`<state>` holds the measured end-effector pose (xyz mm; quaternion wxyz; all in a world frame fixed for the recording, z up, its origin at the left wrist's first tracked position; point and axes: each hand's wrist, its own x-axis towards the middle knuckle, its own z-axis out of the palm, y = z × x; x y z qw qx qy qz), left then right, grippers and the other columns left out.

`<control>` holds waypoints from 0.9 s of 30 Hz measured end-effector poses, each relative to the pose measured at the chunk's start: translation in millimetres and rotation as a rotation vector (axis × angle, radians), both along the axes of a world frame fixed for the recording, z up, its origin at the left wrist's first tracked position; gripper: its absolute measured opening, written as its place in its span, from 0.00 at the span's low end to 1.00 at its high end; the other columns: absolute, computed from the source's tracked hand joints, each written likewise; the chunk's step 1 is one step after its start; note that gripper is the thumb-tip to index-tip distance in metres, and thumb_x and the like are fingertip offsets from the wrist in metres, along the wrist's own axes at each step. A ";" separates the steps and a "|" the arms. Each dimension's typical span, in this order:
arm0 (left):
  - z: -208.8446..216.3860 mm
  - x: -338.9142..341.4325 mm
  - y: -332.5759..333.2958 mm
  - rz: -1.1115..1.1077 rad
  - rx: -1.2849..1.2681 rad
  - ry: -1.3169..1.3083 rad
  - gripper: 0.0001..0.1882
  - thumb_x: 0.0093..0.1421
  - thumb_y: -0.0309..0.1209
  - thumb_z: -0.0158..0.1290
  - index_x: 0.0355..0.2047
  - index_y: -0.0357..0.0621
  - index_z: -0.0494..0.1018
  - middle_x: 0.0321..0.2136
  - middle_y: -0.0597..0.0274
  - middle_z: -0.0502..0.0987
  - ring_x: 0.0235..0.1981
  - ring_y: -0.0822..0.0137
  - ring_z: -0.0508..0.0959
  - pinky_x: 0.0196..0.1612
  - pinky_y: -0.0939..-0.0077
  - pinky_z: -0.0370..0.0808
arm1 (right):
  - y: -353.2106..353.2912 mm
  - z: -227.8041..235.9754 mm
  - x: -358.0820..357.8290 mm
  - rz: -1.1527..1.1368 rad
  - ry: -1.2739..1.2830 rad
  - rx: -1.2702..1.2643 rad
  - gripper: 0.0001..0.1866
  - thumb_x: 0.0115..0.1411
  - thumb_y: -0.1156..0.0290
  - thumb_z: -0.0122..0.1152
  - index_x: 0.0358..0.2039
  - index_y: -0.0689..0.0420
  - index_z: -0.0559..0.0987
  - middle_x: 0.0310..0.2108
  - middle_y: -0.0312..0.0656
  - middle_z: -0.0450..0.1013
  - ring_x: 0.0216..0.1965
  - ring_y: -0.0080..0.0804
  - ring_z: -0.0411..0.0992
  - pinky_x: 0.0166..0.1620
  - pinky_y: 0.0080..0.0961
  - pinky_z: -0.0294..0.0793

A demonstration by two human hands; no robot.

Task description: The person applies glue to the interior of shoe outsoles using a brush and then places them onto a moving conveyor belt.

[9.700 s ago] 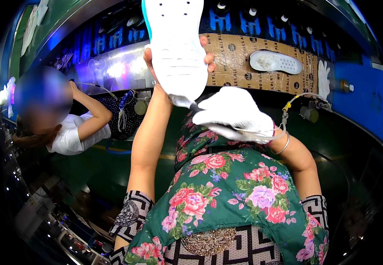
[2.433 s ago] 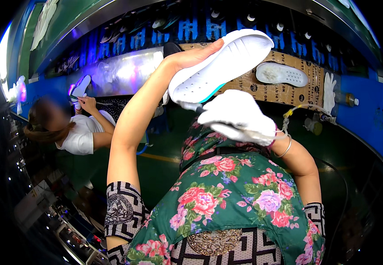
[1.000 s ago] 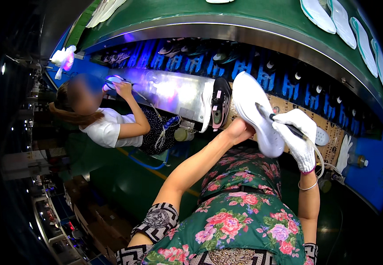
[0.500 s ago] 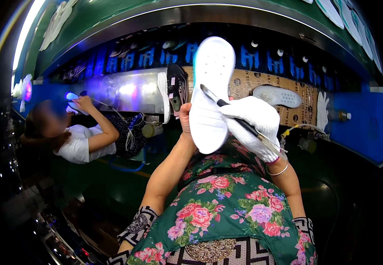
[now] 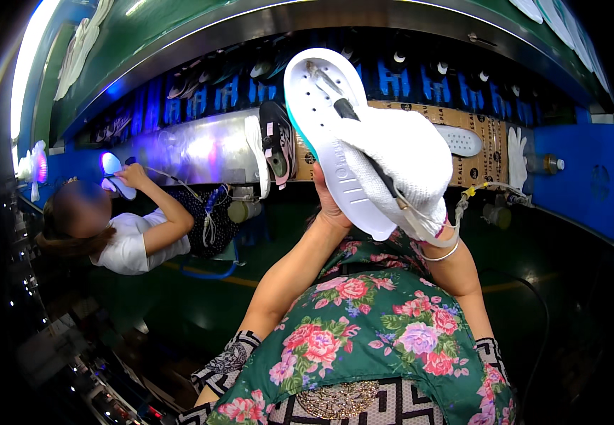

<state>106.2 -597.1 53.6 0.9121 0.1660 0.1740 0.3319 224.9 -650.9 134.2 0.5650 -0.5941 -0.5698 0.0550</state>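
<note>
A white shoe sole (image 5: 319,120) with small holes and a teal side edge is held up in front of me, slanting with its far end to the left. My bare left hand (image 5: 331,201) grips it from below by its near half; some fingers are hidden behind it. My right hand (image 5: 400,159), in a white knitted glove, is closed round a brush (image 5: 345,108) with a thin hose along its handle. The bristles lie over the inner face at the sole's far end. The glove hides part of the sole's right side.
Behind lie a cardboard-covered bench (image 5: 491,142) with another white sole (image 5: 460,140), dark shoe uppers (image 5: 277,145), and a white sole (image 5: 256,152) by a metal tray (image 5: 201,145). A spare glove (image 5: 515,166) hangs right. At left, a co-worker (image 5: 133,227) holds a lit sole.
The sole has tilted, its far end swinging left and its near end right. My brush has gone from the sole's middle to its far end.
</note>
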 end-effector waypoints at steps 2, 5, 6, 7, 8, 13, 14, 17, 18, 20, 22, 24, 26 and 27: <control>-10.6 -1.9 0.1 -0.027 0.009 -0.007 0.57 0.47 0.68 0.59 0.69 0.49 0.53 0.64 0.54 0.64 0.63 0.53 0.66 0.66 0.51 0.64 | -0.3 -1.7 -2.9 -0.063 -0.039 0.003 0.22 0.51 0.79 0.64 0.48 0.52 0.82 0.46 0.43 0.78 0.47 0.40 0.76 0.55 0.34 0.71; -37.0 -6.5 2.7 -0.115 -0.074 -0.073 0.56 0.48 0.69 0.57 0.68 0.47 0.54 0.63 0.53 0.65 0.63 0.52 0.66 0.66 0.52 0.64 | -1.5 16.5 -14.7 -0.060 -0.226 0.060 0.19 0.51 0.78 0.67 0.46 0.53 0.83 0.44 0.43 0.79 0.46 0.38 0.77 0.51 0.32 0.74; -38.6 -5.7 2.9 -0.109 -0.097 -0.086 0.56 0.49 0.70 0.56 0.68 0.47 0.54 0.62 0.53 0.65 0.63 0.52 0.67 0.66 0.52 0.64 | -1.1 18.4 -16.5 -0.057 -0.223 0.067 0.20 0.51 0.77 0.67 0.46 0.53 0.83 0.44 0.44 0.78 0.46 0.38 0.77 0.51 0.32 0.74; -40.1 -5.1 3.7 -0.085 -0.120 -0.091 0.55 0.49 0.70 0.55 0.67 0.47 0.55 0.62 0.53 0.66 0.62 0.52 0.67 0.66 0.52 0.64 | -1.3 18.1 -18.4 -0.042 -0.196 0.071 0.20 0.51 0.77 0.67 0.47 0.53 0.83 0.44 0.44 0.78 0.46 0.39 0.77 0.51 0.32 0.74; -41.7 -2.7 6.3 -0.070 -0.140 -0.096 0.55 0.50 0.71 0.53 0.67 0.47 0.56 0.61 0.52 0.67 0.62 0.52 0.68 0.65 0.52 0.64 | -1.0 15.2 -18.5 -0.040 -0.163 0.075 0.20 0.51 0.76 0.68 0.47 0.53 0.82 0.44 0.44 0.78 0.46 0.39 0.77 0.51 0.32 0.74; -10.9 4.5 9.4 -0.073 -0.009 0.016 0.57 0.49 0.74 0.51 0.68 0.46 0.54 0.62 0.53 0.66 0.62 0.52 0.67 0.65 0.51 0.65 | 2.5 2.4 -20.5 -0.015 0.027 0.080 0.21 0.51 0.73 0.69 0.48 0.53 0.81 0.43 0.45 0.78 0.46 0.40 0.76 0.52 0.33 0.74; -17.5 6.5 9.2 -0.081 -0.084 -0.078 0.56 0.50 0.74 0.50 0.68 0.46 0.54 0.62 0.53 0.66 0.62 0.53 0.67 0.65 0.51 0.65 | 3.9 3.4 -27.1 0.006 0.033 0.082 0.22 0.51 0.73 0.69 0.49 0.53 0.81 0.43 0.45 0.78 0.46 0.41 0.76 0.52 0.33 0.74; -20.8 8.4 14.3 -0.150 0.010 0.078 0.55 0.52 0.74 0.46 0.69 0.49 0.53 0.62 0.53 0.66 0.62 0.54 0.68 0.65 0.53 0.66 | 4.7 9.0 -29.4 0.056 0.124 0.100 0.23 0.51 0.71 0.70 0.50 0.54 0.81 0.43 0.45 0.78 0.46 0.41 0.76 0.52 0.33 0.73; -16.7 8.6 14.6 -0.097 0.007 0.058 0.55 0.52 0.74 0.46 0.69 0.50 0.52 0.62 0.52 0.65 0.61 0.53 0.68 0.65 0.53 0.66 | 3.5 6.3 -25.2 0.066 0.157 0.111 0.23 0.51 0.71 0.70 0.50 0.54 0.80 0.43 0.46 0.78 0.46 0.42 0.76 0.52 0.33 0.73; -4.3 10.8 16.5 -0.022 -0.018 -0.056 0.46 0.58 0.68 0.45 0.67 0.50 0.55 0.60 0.53 0.67 0.58 0.55 0.70 0.62 0.55 0.69 | 2.0 -8.1 -18.9 0.059 0.317 0.092 0.24 0.51 0.70 0.71 0.51 0.54 0.80 0.43 0.46 0.77 0.46 0.42 0.76 0.53 0.33 0.73; 0.9 12.0 20.3 -0.010 -0.048 -0.147 0.38 0.65 0.61 0.44 0.65 0.50 0.58 0.58 0.55 0.68 0.56 0.57 0.72 0.59 0.57 0.72 | 2.8 -18.0 -21.1 0.062 0.340 0.039 0.25 0.51 0.69 0.71 0.51 0.54 0.80 0.43 0.46 0.77 0.46 0.43 0.76 0.53 0.33 0.73; -10.1 9.0 27.0 -0.098 0.078 -0.068 0.53 0.54 0.74 0.43 0.69 0.51 0.51 0.62 0.46 0.65 0.60 0.50 0.69 0.62 0.51 0.67 | 8.2 -15.0 -33.6 0.084 0.258 -0.005 0.26 0.51 0.68 0.71 0.52 0.54 0.79 0.43 0.47 0.77 0.45 0.43 0.75 0.53 0.33 0.73; -12.0 6.4 30.5 -0.084 0.124 0.011 0.58 0.50 0.79 0.41 0.70 0.52 0.49 0.62 0.43 0.64 0.61 0.48 0.68 0.63 0.48 0.66 | 7.9 7.0 -35.8 0.075 0.271 0.079 0.16 0.51 0.76 0.69 0.42 0.57 0.84 0.43 0.44 0.79 0.46 0.35 0.77 0.50 0.30 0.76; -9.0 4.7 32.7 -0.038 0.134 0.063 0.58 0.50 0.79 0.40 0.70 0.51 0.49 0.62 0.43 0.64 0.61 0.48 0.68 0.63 0.48 0.66 | 4.1 5.5 -24.5 0.101 0.177 0.113 0.16 0.52 0.76 0.69 0.43 0.57 0.84 0.43 0.45 0.79 0.47 0.36 0.77 0.51 0.31 0.76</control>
